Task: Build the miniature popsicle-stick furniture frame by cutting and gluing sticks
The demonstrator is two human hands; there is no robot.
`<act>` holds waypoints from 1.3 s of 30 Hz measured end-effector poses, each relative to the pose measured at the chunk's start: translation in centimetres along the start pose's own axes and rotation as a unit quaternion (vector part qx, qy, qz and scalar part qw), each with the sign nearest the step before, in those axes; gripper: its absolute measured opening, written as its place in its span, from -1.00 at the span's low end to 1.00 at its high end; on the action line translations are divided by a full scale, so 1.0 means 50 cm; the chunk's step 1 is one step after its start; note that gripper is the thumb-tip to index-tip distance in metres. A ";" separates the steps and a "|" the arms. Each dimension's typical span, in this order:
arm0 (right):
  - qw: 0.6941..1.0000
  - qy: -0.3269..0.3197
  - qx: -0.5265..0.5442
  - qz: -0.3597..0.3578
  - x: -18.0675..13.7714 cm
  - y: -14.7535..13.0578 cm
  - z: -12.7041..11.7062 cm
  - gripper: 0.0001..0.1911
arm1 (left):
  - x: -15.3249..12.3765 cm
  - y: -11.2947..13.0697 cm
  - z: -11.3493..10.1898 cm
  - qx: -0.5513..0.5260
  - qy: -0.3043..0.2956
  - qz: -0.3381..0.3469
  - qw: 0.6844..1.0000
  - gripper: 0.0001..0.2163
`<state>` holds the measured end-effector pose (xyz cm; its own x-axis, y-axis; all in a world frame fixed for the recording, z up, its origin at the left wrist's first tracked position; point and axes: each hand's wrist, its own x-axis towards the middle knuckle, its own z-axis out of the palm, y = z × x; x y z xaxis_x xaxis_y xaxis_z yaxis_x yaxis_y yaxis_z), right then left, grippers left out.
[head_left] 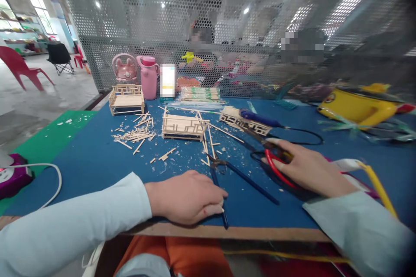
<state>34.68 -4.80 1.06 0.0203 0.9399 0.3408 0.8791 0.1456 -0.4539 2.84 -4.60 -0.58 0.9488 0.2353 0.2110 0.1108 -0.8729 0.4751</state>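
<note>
A person's 2 bare hands work at a blue-topped counter (pixel 107 166) with a bare wooden front edge. The left hand (pixel 186 197) lies palm-down, fingers bent, across 1 handle of a pair of slim, blue-handled metal pliers (pixel 251 182) near the front edge; whether it grips or merely rests, I cannot tell. The right hand (pixel 302 166) curls around the red loop handle of dark-bladed scissors (pixel 273 166), blades pointing toward the counter's back. Handling these tools well probably means turning the blades away from the left hand, closing the fingers fully around the pliers before lifting, and moving clear of the 3 small pale wooden stick-built models, which look fragile. Of these, a bench-shaped model (pixel 126 100) stands back left, a railed model (pixel 183 127) stands mid-counter, and a latticed model (pixel 231 117) sits beneath a blue-handled corded tool (pixel 260 117). Loose cut sticks (pixel 136 134) and pale crumbs litter the surface. A pink flask (pixel 149 80) stands at the back, before a grey perforated metal screen (pixel 162 21). Beyond, at left, are a red plastic chair (pixel 24 67) and a black folding chair (pixel 59 57).
</note>
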 end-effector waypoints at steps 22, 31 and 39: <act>0.989 -0.107 -0.071 -0.074 0.072 0.036 0.051 -0.53 | 0.021 -0.021 0.014 -0.003 0.083 -0.003 0.997 -0.74; 0.981 -0.087 -0.020 -0.173 0.047 -0.199 0.017 -0.65 | 0.015 -0.028 -0.026 -0.498 0.277 -0.244 0.785 -0.63; 0.946 -0.151 0.121 -0.260 0.141 -0.344 0.110 -0.81 | -0.020 -0.080 -0.065 -0.486 0.332 -0.263 0.764 -0.54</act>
<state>17.07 1.00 6.75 -0.5537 0.7620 0.3358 0.5969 0.6444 -0.4779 0.48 0.05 0.10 0.4528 0.8916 0.0056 -0.1531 0.0716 0.9856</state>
